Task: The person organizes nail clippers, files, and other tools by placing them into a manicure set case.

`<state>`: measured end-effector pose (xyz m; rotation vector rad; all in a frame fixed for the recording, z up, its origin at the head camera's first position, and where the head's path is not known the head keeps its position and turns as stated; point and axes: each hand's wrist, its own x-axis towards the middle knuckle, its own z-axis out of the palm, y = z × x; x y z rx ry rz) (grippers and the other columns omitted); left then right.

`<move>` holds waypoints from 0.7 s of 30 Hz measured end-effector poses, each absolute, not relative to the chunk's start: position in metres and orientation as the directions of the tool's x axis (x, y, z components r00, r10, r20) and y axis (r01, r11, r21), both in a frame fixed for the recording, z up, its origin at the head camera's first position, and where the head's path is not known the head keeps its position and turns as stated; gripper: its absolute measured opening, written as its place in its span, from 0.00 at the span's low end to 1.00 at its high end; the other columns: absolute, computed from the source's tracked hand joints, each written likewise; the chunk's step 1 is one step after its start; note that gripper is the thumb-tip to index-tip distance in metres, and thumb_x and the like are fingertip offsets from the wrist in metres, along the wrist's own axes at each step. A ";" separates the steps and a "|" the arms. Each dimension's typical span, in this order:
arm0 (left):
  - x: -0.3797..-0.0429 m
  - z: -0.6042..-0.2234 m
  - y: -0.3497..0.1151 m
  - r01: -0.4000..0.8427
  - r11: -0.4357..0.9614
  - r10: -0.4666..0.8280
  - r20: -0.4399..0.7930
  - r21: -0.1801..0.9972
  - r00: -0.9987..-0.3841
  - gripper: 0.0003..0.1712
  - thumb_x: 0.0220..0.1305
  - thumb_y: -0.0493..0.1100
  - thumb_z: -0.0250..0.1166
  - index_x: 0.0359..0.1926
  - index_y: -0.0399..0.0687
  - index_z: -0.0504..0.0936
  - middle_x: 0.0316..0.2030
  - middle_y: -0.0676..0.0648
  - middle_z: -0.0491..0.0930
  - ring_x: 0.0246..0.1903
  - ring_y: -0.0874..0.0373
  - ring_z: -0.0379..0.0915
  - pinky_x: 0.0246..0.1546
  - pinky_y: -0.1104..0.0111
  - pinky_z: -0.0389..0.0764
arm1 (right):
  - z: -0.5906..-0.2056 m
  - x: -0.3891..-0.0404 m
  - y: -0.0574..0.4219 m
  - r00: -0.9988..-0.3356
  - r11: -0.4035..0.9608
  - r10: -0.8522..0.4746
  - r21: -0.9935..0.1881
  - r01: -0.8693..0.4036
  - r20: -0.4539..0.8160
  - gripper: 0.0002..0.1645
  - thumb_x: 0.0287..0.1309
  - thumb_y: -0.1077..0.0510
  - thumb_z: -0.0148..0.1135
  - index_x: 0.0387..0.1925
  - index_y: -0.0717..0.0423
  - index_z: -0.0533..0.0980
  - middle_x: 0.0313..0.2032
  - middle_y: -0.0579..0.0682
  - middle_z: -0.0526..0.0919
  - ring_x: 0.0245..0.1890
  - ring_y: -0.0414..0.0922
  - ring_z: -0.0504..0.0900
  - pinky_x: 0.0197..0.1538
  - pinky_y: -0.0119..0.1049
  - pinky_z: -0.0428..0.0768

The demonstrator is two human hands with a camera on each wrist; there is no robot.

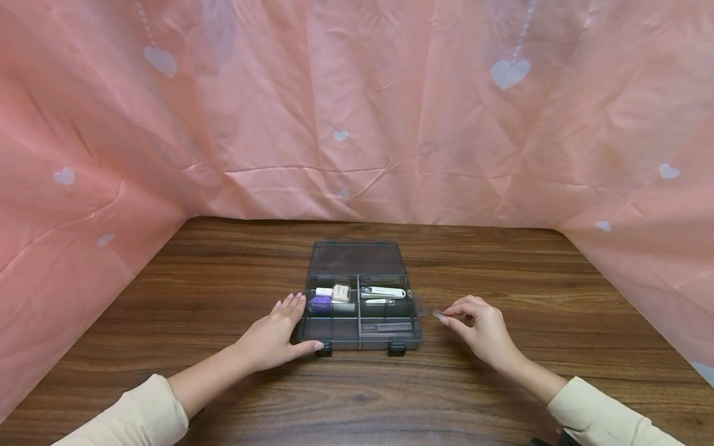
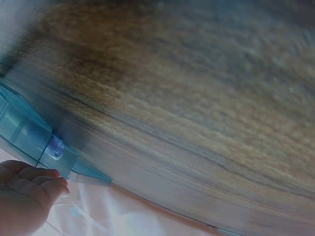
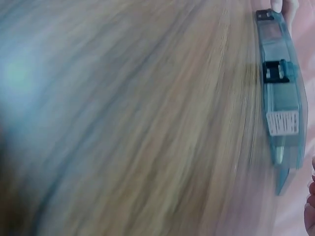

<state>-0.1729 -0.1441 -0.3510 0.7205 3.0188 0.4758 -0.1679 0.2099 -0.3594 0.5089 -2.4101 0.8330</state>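
A dark translucent organizer box lies with its lid folded back. My left hand rests against its left side, fingers extended and thumb at the front left latch. Just right of the box, my right hand pinches a small clear plastic piece between thumb and fingertips; its exact kind cannot be told. Inside the box are a beige nail polish bottle, a purple nail polish bottle, a large nail clipper, a smaller nail clipper and a slim greyish item.
A clear flat piece shows at the box's right side. The box stands on a brown wood-grain table. Pink curtains with pale hearts enclose the back and sides. A white printed label is on the box's front.
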 end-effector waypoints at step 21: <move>-0.174 -0.354 -0.145 0.441 0.851 0.439 0.074 0.284 -0.895 0.53 0.54 0.66 0.61 0.65 0.28 0.60 0.66 0.31 0.58 0.68 0.40 0.52 0.68 0.53 0.57 | -0.359 -0.186 0.158 -0.798 0.637 -0.213 -0.539 -0.551 0.563 0.05 0.40 0.68 0.71 0.22 0.59 0.82 0.24 0.46 0.82 0.25 0.33 0.72 0.26 0.26 0.75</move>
